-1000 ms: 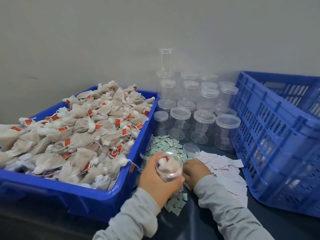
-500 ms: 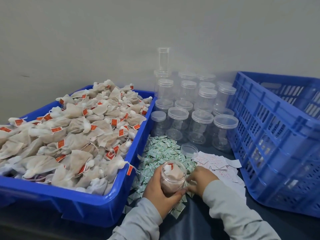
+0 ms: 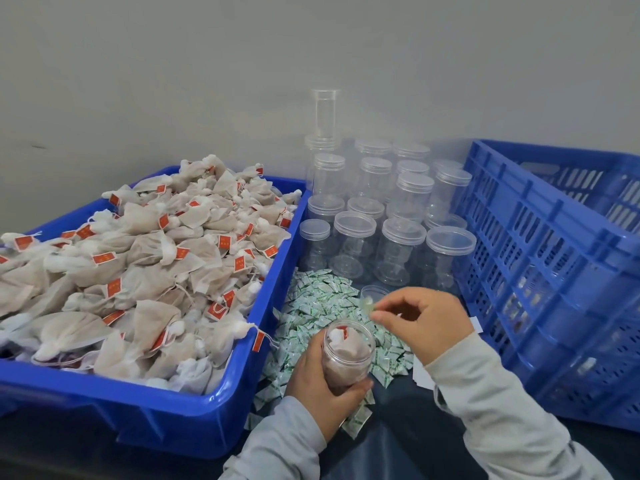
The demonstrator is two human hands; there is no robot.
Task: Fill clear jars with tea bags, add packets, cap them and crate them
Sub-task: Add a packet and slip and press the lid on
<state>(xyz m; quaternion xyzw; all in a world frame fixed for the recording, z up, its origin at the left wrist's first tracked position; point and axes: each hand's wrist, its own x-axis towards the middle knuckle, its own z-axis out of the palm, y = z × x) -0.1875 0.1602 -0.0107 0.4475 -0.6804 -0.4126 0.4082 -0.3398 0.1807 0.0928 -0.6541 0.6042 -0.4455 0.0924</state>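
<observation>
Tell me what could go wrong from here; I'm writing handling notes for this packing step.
The small packet is only pinched at the right hand's fingertips, off to the side of the open jar, so it could miss the mouth. The jar, gripped by the left hand, is packed to the rim; a tea bag might spill. The loose lid lies beside the packet pile and could get buried.
</observation>
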